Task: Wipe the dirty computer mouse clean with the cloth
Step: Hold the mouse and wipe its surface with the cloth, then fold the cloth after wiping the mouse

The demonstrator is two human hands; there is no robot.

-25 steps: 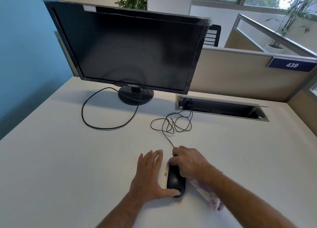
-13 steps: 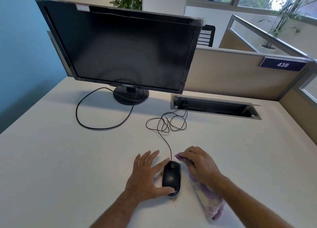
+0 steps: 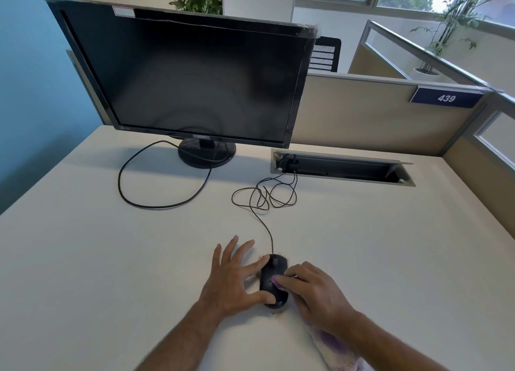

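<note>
Mid-wipe: black mouse [image 3: 274, 282] low centre on the bench [image 3: 83, 245], cloth on its right flank.

Mouse lies flat, its cord [image 3: 262, 217] running away toward the cable slot [image 3: 342, 168]. Left hand [image 3: 232, 280] braces it: fingers spread and straight, forefinger along the left side, thumb at the near end. Right hand [image 3: 313, 294], grip curled on the purple-and-white cloth [image 3: 338, 348], presses a fold against the mouse's top right; the rest of the cloth trails back under the wrist. Faint brownish specks show on the bench by the mouse's front and near end. Step in hand, I judge: wiping the upper shell. Next move likely calls for strokes over the buttons and sides, left hand holding firm so the mouse doesn't skid. Monitor [image 3: 181, 72] stands well behind.
</note>
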